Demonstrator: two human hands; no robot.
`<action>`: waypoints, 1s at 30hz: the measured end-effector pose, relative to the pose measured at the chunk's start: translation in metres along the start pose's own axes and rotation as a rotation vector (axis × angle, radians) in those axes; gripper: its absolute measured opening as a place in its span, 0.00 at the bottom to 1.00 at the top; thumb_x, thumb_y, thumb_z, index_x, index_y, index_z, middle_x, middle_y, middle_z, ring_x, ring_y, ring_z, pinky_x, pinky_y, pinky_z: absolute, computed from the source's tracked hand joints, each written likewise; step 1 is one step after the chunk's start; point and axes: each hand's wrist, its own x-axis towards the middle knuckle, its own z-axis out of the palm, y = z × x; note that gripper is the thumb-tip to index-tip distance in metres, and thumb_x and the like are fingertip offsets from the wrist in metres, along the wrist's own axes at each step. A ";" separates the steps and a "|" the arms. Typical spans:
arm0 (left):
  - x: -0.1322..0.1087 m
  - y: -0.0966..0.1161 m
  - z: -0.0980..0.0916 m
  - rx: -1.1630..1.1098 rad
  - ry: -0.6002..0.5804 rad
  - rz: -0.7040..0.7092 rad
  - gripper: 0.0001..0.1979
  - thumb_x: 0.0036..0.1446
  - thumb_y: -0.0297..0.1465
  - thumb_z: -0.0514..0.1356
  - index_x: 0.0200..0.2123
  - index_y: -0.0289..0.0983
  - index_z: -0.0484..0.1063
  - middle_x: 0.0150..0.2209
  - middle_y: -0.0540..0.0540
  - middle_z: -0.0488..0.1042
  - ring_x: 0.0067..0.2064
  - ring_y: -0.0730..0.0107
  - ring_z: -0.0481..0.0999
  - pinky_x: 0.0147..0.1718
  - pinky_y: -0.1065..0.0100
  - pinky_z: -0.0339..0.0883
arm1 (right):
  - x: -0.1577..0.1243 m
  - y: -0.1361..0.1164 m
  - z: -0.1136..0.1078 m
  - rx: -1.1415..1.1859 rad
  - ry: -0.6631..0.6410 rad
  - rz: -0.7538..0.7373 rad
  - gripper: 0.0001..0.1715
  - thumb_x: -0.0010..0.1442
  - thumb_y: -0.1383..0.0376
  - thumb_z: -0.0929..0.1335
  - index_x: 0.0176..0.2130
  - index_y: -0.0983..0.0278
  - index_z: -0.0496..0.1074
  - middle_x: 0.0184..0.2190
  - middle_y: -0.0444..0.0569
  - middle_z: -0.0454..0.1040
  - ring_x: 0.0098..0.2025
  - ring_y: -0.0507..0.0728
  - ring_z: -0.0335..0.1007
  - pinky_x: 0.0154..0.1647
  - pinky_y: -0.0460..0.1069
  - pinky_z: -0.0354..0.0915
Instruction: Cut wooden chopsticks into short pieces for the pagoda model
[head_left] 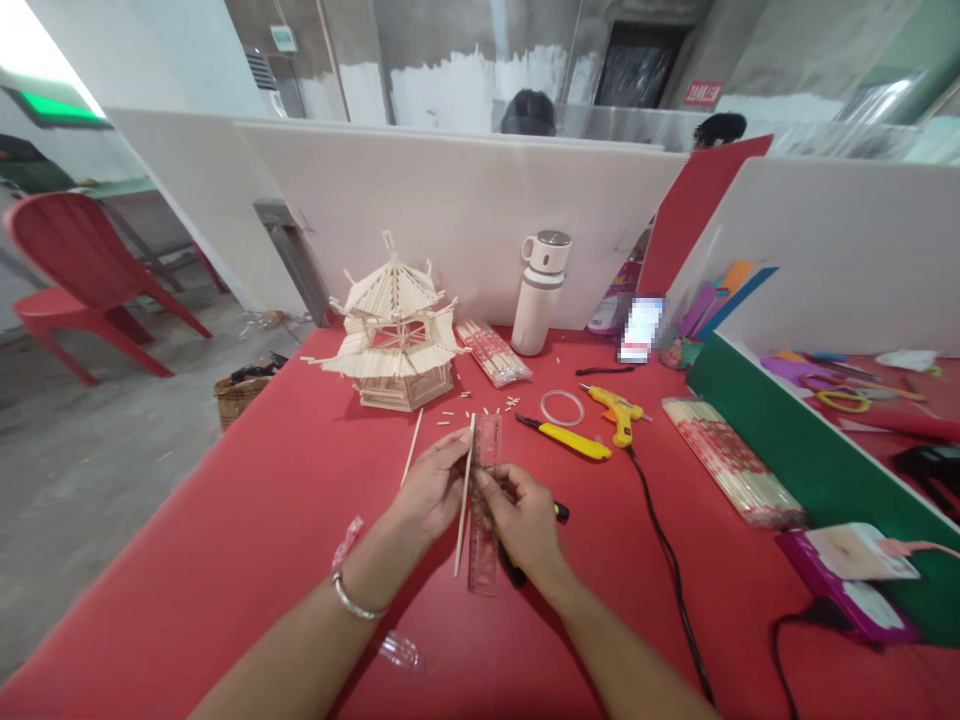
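My left hand (435, 485) is closed on a thin wooden chopstick (463, 530), held lengthwise along the left edge of a clear plastic ruler (484, 570). The ruler is gripped by my right hand (525, 515), its thumb and fingers closed on the middle. Under that hand a dark tool with a yellow and black end (561, 512) is mostly hidden. Another wooden stick (412, 448) lies on the table beyond my left hand. Several short cut pieces (512, 402) are scattered past the ruler's far end. A pagoda model made of sticks (397, 335) stands behind them.
A yellow utility knife (574, 440), a clear ring (562, 407) and a yellow glue gun (619, 412) with a black cord lie to the right. Packs of chopsticks (735, 462) (493, 352), a white bottle (538, 300) and a green divider (825, 470) stand around.
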 end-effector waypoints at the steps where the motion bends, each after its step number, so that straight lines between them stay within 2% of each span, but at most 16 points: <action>1: 0.000 0.000 0.000 -0.002 -0.001 0.000 0.05 0.51 0.24 0.69 0.31 0.32 0.76 0.25 0.49 0.77 0.25 0.76 0.74 0.29 0.76 0.72 | 0.000 -0.001 0.000 -0.007 0.002 -0.006 0.18 0.61 0.50 0.70 0.33 0.63 0.72 0.20 0.40 0.69 0.19 0.50 0.64 0.20 0.44 0.61; 11: 0.000 -0.002 0.000 -0.011 0.025 -0.006 0.06 0.49 0.23 0.70 0.30 0.32 0.76 0.24 0.50 0.77 0.24 0.76 0.73 0.27 0.75 0.71 | 0.001 -0.005 -0.001 -0.070 0.004 -0.039 0.17 0.62 0.52 0.69 0.32 0.63 0.72 0.21 0.41 0.70 0.22 0.51 0.65 0.24 0.45 0.62; 23: -0.002 -0.002 0.001 -0.012 0.032 0.003 0.07 0.48 0.24 0.71 0.29 0.32 0.76 0.23 0.50 0.76 0.23 0.77 0.72 0.24 0.76 0.68 | 0.000 -0.007 -0.001 -0.084 0.006 -0.023 0.18 0.62 0.51 0.69 0.31 0.63 0.72 0.22 0.41 0.70 0.22 0.51 0.64 0.24 0.45 0.62; 30: -0.001 -0.002 -0.001 -0.001 0.016 0.008 0.08 0.48 0.25 0.71 0.30 0.33 0.75 0.24 0.51 0.75 0.24 0.76 0.73 0.25 0.76 0.69 | 0.001 -0.008 -0.002 -0.090 0.001 -0.032 0.19 0.62 0.50 0.68 0.33 0.63 0.73 0.22 0.43 0.73 0.23 0.52 0.67 0.26 0.45 0.64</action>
